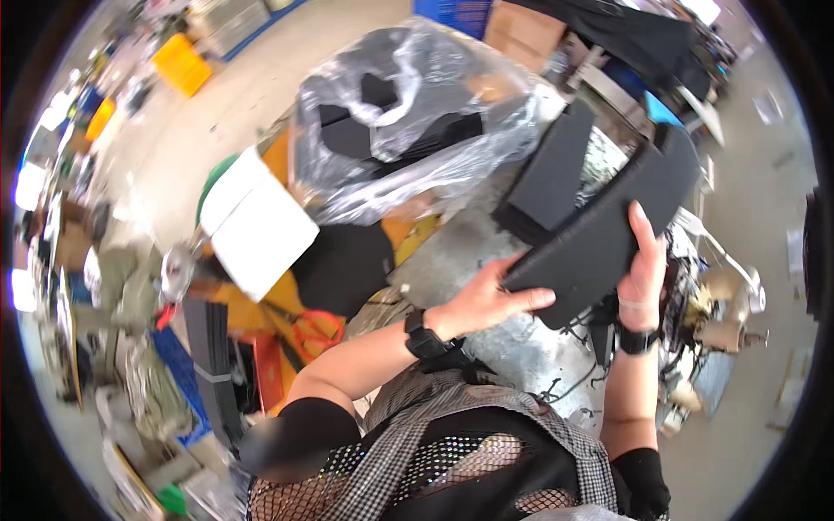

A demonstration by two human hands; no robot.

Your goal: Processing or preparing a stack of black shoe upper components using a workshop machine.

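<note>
Curved matte-black sheet-like panel: our grip closed on its edges, left hand at 8 o'clock, right hand at 4. We judge it light, semi-stiff.

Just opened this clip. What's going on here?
A person is holding a curved black piece over a metal worktop, the left hand at its lower left end and the right hand on its right side. Another black piece lies just beyond it. Further back, a plastic-lined box contains more black pieces. Orange-handled scissors lie to the left.
</note>
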